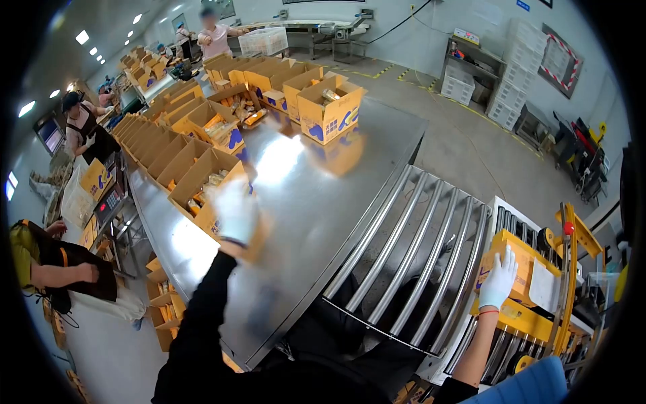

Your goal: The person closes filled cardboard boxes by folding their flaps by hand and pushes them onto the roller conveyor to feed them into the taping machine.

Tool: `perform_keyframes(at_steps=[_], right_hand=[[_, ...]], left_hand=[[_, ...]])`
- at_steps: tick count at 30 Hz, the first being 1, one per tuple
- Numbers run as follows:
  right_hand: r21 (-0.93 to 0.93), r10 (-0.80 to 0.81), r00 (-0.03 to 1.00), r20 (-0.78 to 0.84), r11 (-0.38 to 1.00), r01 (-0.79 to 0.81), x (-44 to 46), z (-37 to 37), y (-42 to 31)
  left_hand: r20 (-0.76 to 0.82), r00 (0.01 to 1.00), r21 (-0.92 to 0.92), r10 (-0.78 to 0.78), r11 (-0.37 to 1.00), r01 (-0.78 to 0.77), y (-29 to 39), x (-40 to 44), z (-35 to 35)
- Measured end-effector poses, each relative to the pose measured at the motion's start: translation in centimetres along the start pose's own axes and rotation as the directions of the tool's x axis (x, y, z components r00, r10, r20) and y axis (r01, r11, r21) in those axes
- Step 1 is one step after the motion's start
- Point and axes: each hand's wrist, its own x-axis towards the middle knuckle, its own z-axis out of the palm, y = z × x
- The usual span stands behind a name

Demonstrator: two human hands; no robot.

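Note:
My left hand [233, 210], in a white glove and smeared by motion, is at the near side of an open cardboard box [180, 196] with packaged goods inside. Whether its fingers grip the box cannot be made out. My right hand [499, 277], also gloved, lies flat with fingers stretched out on a closed cardboard box [522, 271]. That box sits in a yellow-framed carton sealing machine [568, 283] at the right.
A shiny metal table [296, 222] carries rows of open boxes [330, 111]. Metal rollers [410, 262] bridge table and machine. A blue chair back [531, 385] is at lower right. Other people [87, 128] stand along the left and far side. Stacked white crates [515, 74] line the wall.

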Motion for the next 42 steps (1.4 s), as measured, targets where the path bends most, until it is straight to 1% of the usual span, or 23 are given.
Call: perform_keyframes(at_steps=[1, 2, 3, 4, 5, 7, 9, 10, 13, 16, 18, 20, 23, 25, 26, 28, 29, 30, 32, 36, 39, 41, 42], right_hand=[[-0.007, 0.003, 0.999, 0.042, 1.0, -0.002, -0.1, -1.1, -0.1], [-0.015, 0.002, 0.996, 0.087, 1.0, -0.001, -0.3, -1.9, -0.5], [0.085, -0.036, 0.999, 0.022, 0.996, 0.034, -0.9, -2.7, -1.9], [0.274, -0.085, 0.972, 0.218, 0.961, 0.023, -0.8, -2.1, -2.6], [0.706, -0.116, 0.99, 0.083, 0.707, 0.023, -2.7, 0.5, -4.0], [0.864, -0.182, 0.954, 0.239, 0.488, -0.124, -4.6, 0.3, -10.7], [0.703, -0.42, 0.903, 0.086, 0.668, 0.244, -4.1, -4.9, -16.1], [0.699, -0.401, 0.912, 0.081, 0.675, 0.235, -4.0, -6.8, -18.4], [0.735, -0.344, 0.936, -0.07, 0.617, 0.282, -3.6, -10.3, -20.8], [0.576, -0.598, 0.801, -0.007, 0.653, 0.492, -3.0, -10.6, -20.0], [0.852, -0.584, 0.812, 0.007, 0.428, 0.3, -3.3, -8.4, -16.8], [0.953, -0.403, 0.901, 0.162, 0.3, -0.037, -2.5, -8.9, -15.2], [0.71, -0.506, 0.861, 0.04, 0.621, 0.332, 1.4, -8.8, -14.9], [0.556, -0.517, 0.856, -0.019, 0.706, 0.439, 4.1, -11.8, -17.2], [0.379, -0.538, 0.84, -0.069, 0.765, 0.521, 4.5, -12.5, -18.0], [0.459, -0.486, 0.873, -0.034, 0.768, 0.446, 3.1, -11.0, -19.2], [0.509, -0.52, 0.854, 0.029, 0.743, 0.435, 1.5, -11.6, -19.5], [0.554, -0.555, 0.827, 0.092, 0.718, 0.421, -0.3, -12.2, -19.3], [0.515, -0.574, 0.808, 0.13, 0.736, 0.44, -3.4, -10.8, -18.0], [0.331, -0.352, 0.898, 0.265, 0.908, 0.258, -2.3, -9.8, -12.4], [0.208, -0.141, 0.973, 0.185, 0.973, 0.101, 0.7, -6.1, -7.9], [0.215, -0.13, 0.979, 0.154, 0.972, 0.095, 2.6, -4.8, -6.4], [0.212, -0.132, 0.984, 0.121, 0.972, 0.105, 3.1, -3.9, -6.0]], left_hand=[[-0.082, 0.941, -0.265, -0.327, 0.918, 0.296, -4.8, -0.1, -0.1], [-0.304, 0.923, 0.09, -0.236, 0.957, 0.275, -8.4, -1.4, 0.2], [0.07, 0.957, 0.165, -0.281, 0.95, 0.267, -10.6, -2.9, 0.8], [0.324, 0.864, -0.074, -0.386, 0.9, 0.43, -12.9, -3.8, 5.4], [0.271, 0.9, -0.113, -0.342, 0.917, 0.383, -11.2, -4.0, 4.4], [0.235, 0.947, -0.156, -0.221, 0.953, 0.261, -6.0, -4.4, 0.9], [0.325, 0.945, -0.277, -0.031, 0.952, 0.126, -1.8, -4.8, -3.2], [0.38, 0.921, -0.39, 0.09, 0.918, 0.071, -0.2, -4.9, -5.2], [-0.128, 0.89, -0.831, 0.439, 0.441, -0.337, 3.8, -4.3, -7.3], [-0.102, 0.789, -0.987, 0.606, 0.038, -0.156, 9.0, -1.7, -8.7], [0.256, 0.599, -0.961, 0.758, 0.136, 0.239, 11.9, 0.8, -10.6], [0.17, 0.706, -0.969, 0.688, 0.247, -0.007, 15.9, 1.8, -6.9], [0.213, 0.752, -0.955, 0.623, 0.296, 0.026, 18.3, 2.2, -6.1], [-0.185, 0.852, -0.826, 0.489, 0.393, -0.405, 19.1, 0.6, -5.6], [-0.179, 0.847, -0.824, 0.5, 0.393, -0.407, 19.1, -0.2, -5.8], [-0.019, 0.999, -0.917, -0.034, 0.399, -0.004, 18.6, -1.9, -6.5], [0.189, 0.976, -0.958, -0.11, 0.196, 0.207, 19.6, -3.4, -3.3], [0.188, 0.977, -0.959, -0.1, 0.198, 0.205, 19.3, -2.8, -2.9], [0.496, 0.777, -0.768, 0.387, -0.22, 0.601, 18.9, -1.5, -2.6], [0.354, 0.923, -0.927, 0.152, -0.073, 0.368, 29.6, -0.3, -2.3], [0.152, 0.951, -0.955, 0.269, -0.209, 0.212, 41.5, -3.2, -5.5], [0.004, 0.58, -0.889, 0.815, -0.263, 0.374, 42.7, -1.3, -7.9], [0.032, 0.482, -0.888, 0.876, -0.197, 0.417, 42.8, -0.9, -7.2]])
